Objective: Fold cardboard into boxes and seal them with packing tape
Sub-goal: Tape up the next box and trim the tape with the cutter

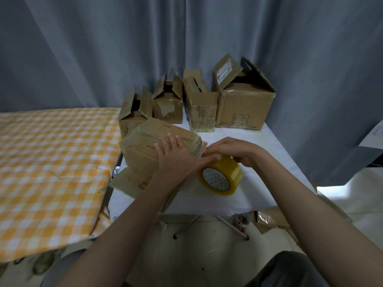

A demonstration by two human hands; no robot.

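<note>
While the left hand point(173, 154) presses flat on the cardboard box point(153, 146), the right hand point(232, 150) grips the tape roll point(220, 175)

Left-hand fingers lie straight and spread on the box's upper face; right-hand fingers curl over the top of the yellow roll, which stands on edge just beside the box's right end on the white table point(259, 139). Flat cardboard point(132, 180) lies beneath the box at the table's left edge. Four open boxes point(199, 100) stand in a row at the far side, before a grey curtain point(103, 48); a checked cloth point(51, 162) lies left
</note>
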